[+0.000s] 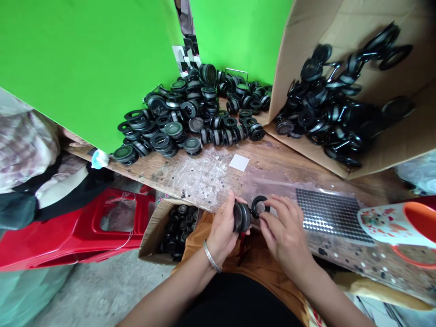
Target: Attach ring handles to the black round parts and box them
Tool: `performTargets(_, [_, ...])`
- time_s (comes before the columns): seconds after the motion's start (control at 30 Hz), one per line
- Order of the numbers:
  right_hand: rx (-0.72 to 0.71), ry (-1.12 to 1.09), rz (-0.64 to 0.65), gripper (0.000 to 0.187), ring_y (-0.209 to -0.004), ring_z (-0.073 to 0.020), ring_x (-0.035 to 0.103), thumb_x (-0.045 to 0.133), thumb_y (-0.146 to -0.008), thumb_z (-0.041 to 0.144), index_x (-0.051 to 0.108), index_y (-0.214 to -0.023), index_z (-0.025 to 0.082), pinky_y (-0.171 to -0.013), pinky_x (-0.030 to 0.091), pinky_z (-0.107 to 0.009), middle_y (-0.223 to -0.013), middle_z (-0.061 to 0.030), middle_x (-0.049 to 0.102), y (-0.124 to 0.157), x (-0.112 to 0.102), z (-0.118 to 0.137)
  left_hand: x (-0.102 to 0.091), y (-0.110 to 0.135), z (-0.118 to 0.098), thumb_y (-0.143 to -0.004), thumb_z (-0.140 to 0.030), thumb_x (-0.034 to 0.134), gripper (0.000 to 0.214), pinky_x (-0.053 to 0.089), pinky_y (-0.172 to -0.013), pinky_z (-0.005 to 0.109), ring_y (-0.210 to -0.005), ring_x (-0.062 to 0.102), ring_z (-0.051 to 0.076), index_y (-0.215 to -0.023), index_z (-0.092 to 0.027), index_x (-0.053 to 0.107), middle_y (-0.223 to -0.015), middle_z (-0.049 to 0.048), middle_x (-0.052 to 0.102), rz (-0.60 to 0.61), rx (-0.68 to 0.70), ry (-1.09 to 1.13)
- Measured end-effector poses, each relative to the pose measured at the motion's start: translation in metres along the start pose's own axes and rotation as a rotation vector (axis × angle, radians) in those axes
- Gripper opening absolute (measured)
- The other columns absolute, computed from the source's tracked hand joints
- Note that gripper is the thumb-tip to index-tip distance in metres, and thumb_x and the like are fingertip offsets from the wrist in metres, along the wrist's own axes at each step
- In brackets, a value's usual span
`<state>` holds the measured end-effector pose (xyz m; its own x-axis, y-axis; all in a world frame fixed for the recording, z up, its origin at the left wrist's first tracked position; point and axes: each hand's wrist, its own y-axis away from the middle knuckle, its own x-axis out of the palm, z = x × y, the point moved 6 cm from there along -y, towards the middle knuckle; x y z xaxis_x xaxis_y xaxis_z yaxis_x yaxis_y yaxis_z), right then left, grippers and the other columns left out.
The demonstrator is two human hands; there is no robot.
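Observation:
My left hand (pixel 226 222) is wrapped round a thick black disc-shaped part (pixel 241 216) with a grey band round its edge, held over the table's near edge. Just to its right, the fingers of my right hand (pixel 284 222) pinch a black ring (pixel 259 203) with a greyish centre. The ring sits close against the disc part; whether the two are joined I cannot tell. Many similar black round parts (pixel 173 129) are piled and stacked at the back of the table. To my right hand's right lies a sheet of small black dots (pixel 329 211).
Tall green boards (pixel 85 68) stand behind the pile. An open cardboard box (pixel 313 152) at right holds black parts with shiny arms. A white square (pixel 239 162) lies mid-table. A mug (pixel 384 222) is at right; a red stool (pixel 85 222) and a lower carton (pixel 151 231) are at left.

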<state>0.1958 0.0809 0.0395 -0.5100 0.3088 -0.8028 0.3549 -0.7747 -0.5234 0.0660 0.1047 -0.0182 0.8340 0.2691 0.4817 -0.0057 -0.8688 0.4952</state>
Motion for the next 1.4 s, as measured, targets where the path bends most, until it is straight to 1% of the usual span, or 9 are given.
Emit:
performTargets(0.33, [-0.025,0.067,0.088,0.036,-0.138,-0.0357,0.033,0.052,-0.088,0.005,0.058,-0.122,0.016,-0.106,0.032,-0.062,-0.138,-0.0184,0.05,0.016,0.003,0.011,-0.006,-0.012,0.003,-0.082,-0.06,0.058,0.043,0.041,-0.032,0.019,-0.038,0.046,0.009,-0.083,-0.017,0.058,-0.054,-0.0047,0.049,0.035,-0.107,0.066])
performTargets(0.6, [0.33,-0.554,0.181,0.043,-0.129,-0.0223,0.047,0.046,-0.096,0.025,0.047,-0.139,0.027,-0.107,0.039,-0.044,-0.143,-0.0104,0.046,0.004,0.004,-0.051,0.008,-0.004,0.01,-0.091,-0.057,0.045,0.041,0.034,-0.032,0.014,-0.035,0.042,0.008,-0.081,-0.018,0.055,-0.047,-0.0035,0.048,0.129,-0.321,0.25])
performTargets(0.77, [0.642,-1.163,0.402,0.027,-0.07,-0.0105,0.059,0.061,-0.089,0.042,0.06,-0.107,0.023,-0.059,0.049,-0.022,-0.094,-0.0033,0.065,0.015,0.024,-0.059,0.016,0.008,0.017,-0.091,-0.061,0.04,0.048,0.033,-0.035,0.012,-0.039,0.046,0.007,-0.083,-0.016,0.056,-0.053,-0.0003,0.052,0.256,-0.497,0.211])
performTargets(0.83, [0.85,-1.447,0.356,0.029,-0.047,-0.0044,0.044,0.065,-0.084,0.048,0.055,-0.086,0.021,-0.04,0.034,-0.015,-0.068,0.0039,0.057,0.022,0.03,-0.054,0.016,0.009,0.018,-0.089,-0.064,0.041,0.05,0.044,-0.043,0.018,-0.05,0.056,0.011,-0.091,-0.017,0.058,-0.069,0.005,0.062,0.279,-0.422,0.076])
performTargets(0.93, [1.147,-1.799,0.193,0.036,-0.036,-0.0001,0.026,0.07,-0.081,0.046,0.046,-0.074,0.02,-0.031,0.014,-0.011,-0.055,0.0098,0.044,0.033,0.039,-0.041,0.013,0.008,0.001,-0.086,-0.065,0.045,0.051,0.054,-0.078,0.032,-0.086,0.065,0.02,-0.103,-0.02,0.062,-0.099,0.0097,0.067,0.258,-0.026,-0.091])
performTargets(1.07, [1.417,-2.038,0.092,0.037,-0.033,0.0013,0.023,0.079,-0.074,0.036,0.046,-0.077,0.021,-0.027,0.012,-0.01,-0.056,0.0114,0.042,0.045,0.047,-0.023,0.019,0.018,-0.016,-0.08,-0.077,0.036,0.069,0.046,-0.089,0.036,-0.089,0.06,0.024,-0.083,-0.018,0.072,-0.089,0.0116,0.065,0.384,0.323,-0.244])
performTargets(1.17, [1.451,-2.043,0.109,0.035,-0.032,0.0013,0.024,0.078,-0.075,0.039,0.048,-0.078,0.02,-0.026,0.015,-0.01,-0.056,0.011,0.043,0.048,0.045,-0.019,0.023,0.023,-0.013,-0.078,-0.081,0.025,0.08,0.045,-0.086,0.038,-0.082,0.058,0.026,-0.066,-0.017,0.072,-0.076,0.013,0.062,0.447,0.359,-0.366])
performTargets(1.27, [1.334,-1.843,0.242,0.037,-0.036,-0.0029,0.038,0.064,-0.083,0.054,0.051,-0.08,0.02,-0.027,0.024,-0.013,-0.061,0.006,0.05,0.05,0.038,-0.026,0.021,0.022,-0.012,-0.084,-0.076,0.021,0.078,0.044,-0.075,0.036,-0.068,0.055,0.023,-0.051,-0.019,0.064,-0.061,0.0085,0.053,0.343,0.365,-0.25])
performTargets(1.4, [0.953,-0.95,0.289,0.035,-0.057,-0.015,0.059,0.053,-0.088,0.052,0.061,-0.095,0.019,-0.044,0.045,-0.025,-0.077,-0.0047,0.063,0.052,0.011,-0.078,0.013,0.006,-0.013,-0.092,-0.066,0.022,0.074,0.039,-0.056,0.029,-0.05,0.047,0.015,-0.045,-0.018,0.055,-0.05,0.0027,0.042,0.175,0.226,0.06])
